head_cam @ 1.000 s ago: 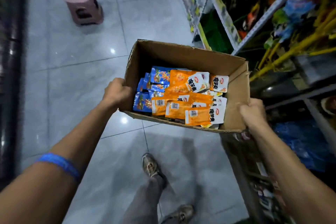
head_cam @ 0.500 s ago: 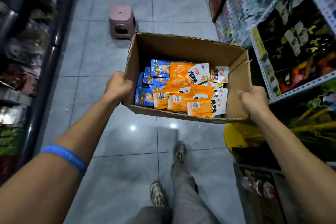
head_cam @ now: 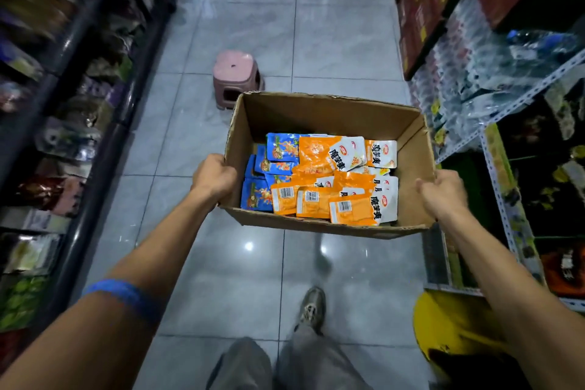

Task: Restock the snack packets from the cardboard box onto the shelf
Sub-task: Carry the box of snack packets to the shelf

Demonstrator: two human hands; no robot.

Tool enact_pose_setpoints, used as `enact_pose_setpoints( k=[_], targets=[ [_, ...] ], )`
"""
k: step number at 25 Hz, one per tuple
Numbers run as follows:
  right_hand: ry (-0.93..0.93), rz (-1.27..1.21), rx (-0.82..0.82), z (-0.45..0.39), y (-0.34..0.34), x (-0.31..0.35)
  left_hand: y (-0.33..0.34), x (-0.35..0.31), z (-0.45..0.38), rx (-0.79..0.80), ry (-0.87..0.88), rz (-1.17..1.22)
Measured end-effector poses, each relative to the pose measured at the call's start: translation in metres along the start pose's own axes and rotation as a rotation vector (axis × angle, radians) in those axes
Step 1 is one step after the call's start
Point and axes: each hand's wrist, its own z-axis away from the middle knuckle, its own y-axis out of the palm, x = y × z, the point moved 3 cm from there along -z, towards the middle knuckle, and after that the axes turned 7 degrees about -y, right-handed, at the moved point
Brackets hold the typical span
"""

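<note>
Arms reach forward and down, both nearly straight, with an open cardboard box (head_cam: pixel 329 117) carried between the hands above the tiled floor (head_cam: pixel 342 25). On the left wall of the box the left hand (head_cam: pixel 215 177) is curled over the top edge, knuckles up, gripping the card. At the near right corner the right hand (head_cam: pixel 443 193) grips the rim, thumb pointing in toward the box and fingers wrapped round the outside. A blue band (head_cam: pixel 123 296) circles the left forearm.

Brown corrugated card forms the box, with a ragged top edge on its far wall and plain inner walls. Snack packets (head_cam: pixel 335 180) lie inside in a loose heap, flat, glossy and rectangular: blue packets (head_cam: pixel 278 149) nearer the left hand, orange and white packets (head_cam: pixel 348 203) in the middle and toward the right hand, some showing barcodes.

Beyond the box, a little to the left-hand side, a pink plastic stool (head_cam: pixel 235 73) with rounded corners stands on the shiny grey tiles. Just past the right hand runs a shelf (head_cam: pixel 512 98) with pale perforated metal rails, stocked with goods. Well out from the left hand stands a dark rack (head_cam: pixel 79 104) of bagged goods, blurred. Below the box a grey trouser leg and a shoe (head_cam: pixel 311 307) show, and a yellow object (head_cam: pixel 443 323) sits under the right forearm.
</note>
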Motion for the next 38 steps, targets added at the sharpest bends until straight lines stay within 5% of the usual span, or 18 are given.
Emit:
enact_pose_setpoints(
  k=[23,30,38],
  targets=[
    [-0.058,-0.039,0.028,-0.606,0.077,0.327,-0.043,-0.457,-0.494,-0.020,0.033,0.041],
    [-0.149,-0.005,0.117,-0.848,0.106,0.433,-0.021,-0.590,-0.643,-0.017,-0.126,0.178],
    [-0.265,0.096,0.170,-1.032,0.175,0.614,-0.086,-0.694,-0.806,-0.121,-0.220,0.297]
  ],
)
